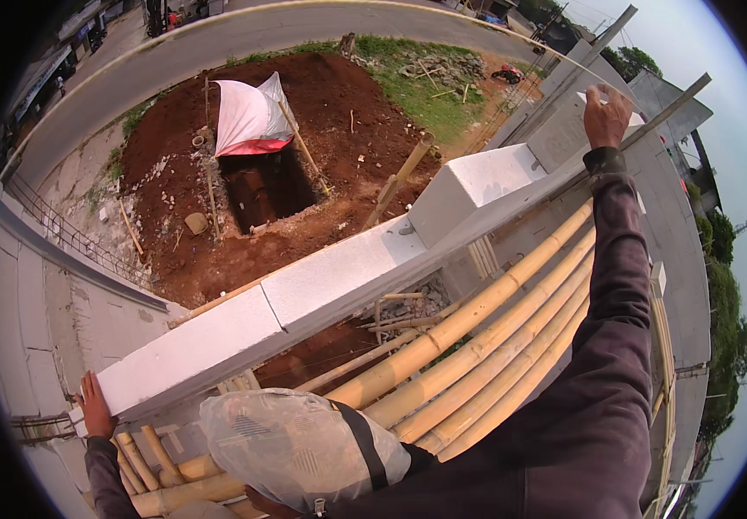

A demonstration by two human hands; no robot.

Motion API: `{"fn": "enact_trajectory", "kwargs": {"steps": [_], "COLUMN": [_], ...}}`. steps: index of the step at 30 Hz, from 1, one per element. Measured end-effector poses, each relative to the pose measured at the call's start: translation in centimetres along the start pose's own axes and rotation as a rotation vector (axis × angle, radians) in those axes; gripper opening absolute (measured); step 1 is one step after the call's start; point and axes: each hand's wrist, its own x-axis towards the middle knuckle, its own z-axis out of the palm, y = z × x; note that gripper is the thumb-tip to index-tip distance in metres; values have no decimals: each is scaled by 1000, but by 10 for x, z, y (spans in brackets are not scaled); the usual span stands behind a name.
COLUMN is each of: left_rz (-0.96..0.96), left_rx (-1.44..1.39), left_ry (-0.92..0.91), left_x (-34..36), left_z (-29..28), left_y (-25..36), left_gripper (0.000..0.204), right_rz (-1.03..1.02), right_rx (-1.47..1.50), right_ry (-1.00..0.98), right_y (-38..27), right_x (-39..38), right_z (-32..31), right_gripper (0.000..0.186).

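Note:
My left hand [95, 405] lies with fingers apart against the left end of a white lightweight block [192, 350] in the top row of a wall. At the far right my right hand [608, 116] is raised over the upper end of the stepped wall, its fingers bent and closed. White block surface [631, 121] shows beside it, and a long thin pale line [512, 33] runs close to its fingertips. What those fingers hold, if anything, is hidden. Between the hands, a second white block [347, 268] and a taller white block [477, 186] continue the row.
Thick bamboo poles [469, 333] run beneath my right arm. A pale patterned cloth bag [291, 445] with a black strap is close to my body. Beyond the wall, a white and red sheet [252, 112] partly covers a pit [270, 190] in red soil; a road [218, 43] lies behind.

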Motion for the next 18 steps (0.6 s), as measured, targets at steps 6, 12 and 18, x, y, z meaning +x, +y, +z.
{"fn": "enact_trajectory", "kwargs": {"steps": [6, 12, 18], "left_rz": [80, 76, 180], "left_rx": [129, 44, -18], "left_ry": [30, -30, -19], "left_x": [-12, -31, -33], "left_z": [-32, -67, -90], "left_y": [31, 70, 105], "left_gripper": [126, 128, 126], "right_rz": [242, 176, 284], "right_rx": [-400, -123, -50], "right_ry": [-741, -1037, -884], "right_y": [216, 272, 277], "right_x": [93, 114, 115], "right_z": [141, 203, 209], "right_gripper": [123, 84, 100]}}
